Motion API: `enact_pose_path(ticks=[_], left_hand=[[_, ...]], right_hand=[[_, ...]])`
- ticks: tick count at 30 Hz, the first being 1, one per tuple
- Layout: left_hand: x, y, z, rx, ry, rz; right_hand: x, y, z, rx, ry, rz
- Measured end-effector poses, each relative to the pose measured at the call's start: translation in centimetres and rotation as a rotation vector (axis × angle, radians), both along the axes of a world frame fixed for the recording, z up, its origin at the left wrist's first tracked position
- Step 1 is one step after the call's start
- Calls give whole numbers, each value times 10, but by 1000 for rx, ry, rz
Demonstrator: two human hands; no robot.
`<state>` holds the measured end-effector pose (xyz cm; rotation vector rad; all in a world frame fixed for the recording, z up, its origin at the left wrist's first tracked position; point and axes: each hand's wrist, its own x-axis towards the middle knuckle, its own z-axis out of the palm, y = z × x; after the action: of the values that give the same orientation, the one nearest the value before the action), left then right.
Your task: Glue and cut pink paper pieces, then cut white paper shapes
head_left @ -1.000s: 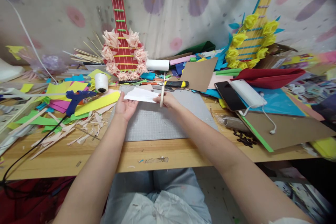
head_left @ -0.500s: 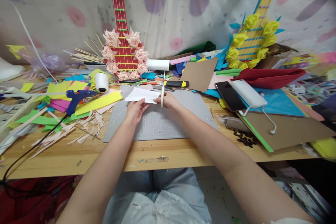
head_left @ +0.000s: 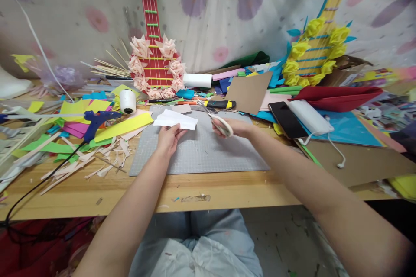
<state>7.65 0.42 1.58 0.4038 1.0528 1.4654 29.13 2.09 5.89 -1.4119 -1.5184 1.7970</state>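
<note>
My left hand (head_left: 169, 138) is closed on the near edge of a folded piece of white paper (head_left: 175, 120), thumb on top. The paper is held over the grey cutting mat (head_left: 201, 156). To the right, my right hand (head_left: 232, 127) grips a pair of scissors (head_left: 222, 125) by the pale handles. The blades point up and to the left, a short way from the paper and not touching it. Behind the blades lies a black and yellow utility knife (head_left: 221, 104).
A blue glue gun (head_left: 95, 123) and paper scraps lie to the left, beside a white thread spool (head_left: 128, 101). A red paper guitar (head_left: 152, 69) and a yellow one (head_left: 310, 58) stand at the back. A phone (head_left: 286, 119) and white power bank (head_left: 310, 117) are at right.
My right hand has moved right, off the paper, carrying the scissors. The blades have swung from upright to a leftward slant. My left hand still holds the paper in nearly the same place.
</note>
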Motion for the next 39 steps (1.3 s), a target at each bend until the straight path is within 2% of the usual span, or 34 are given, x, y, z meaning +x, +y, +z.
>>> enact_pose_path(ticks=[3, 6, 9, 15, 18, 27, 39], left_hand=[[0, 1, -1, 6, 4, 3], [0, 2, -3, 24, 12, 3], [-1, 2, -4, 34, 16, 2], [0, -1, -2, 29, 32, 0], [0, -3, -1, 26, 43, -10], [0, -1, -5, 22, 53, -1], [0, -4, -3, 26, 23, 16]], right_hand=[[35, -1, 12, -128, -104, 110], [53, 3, 19, -225, -158, 339], [53, 13, 16, -209, -180, 507], [33, 33, 2, -89, -173, 767], [26, 37, 1, -75, -187, 793], [11, 36, 5, -74, -203, 754], [12, 39, 4, -41, -201, 806]])
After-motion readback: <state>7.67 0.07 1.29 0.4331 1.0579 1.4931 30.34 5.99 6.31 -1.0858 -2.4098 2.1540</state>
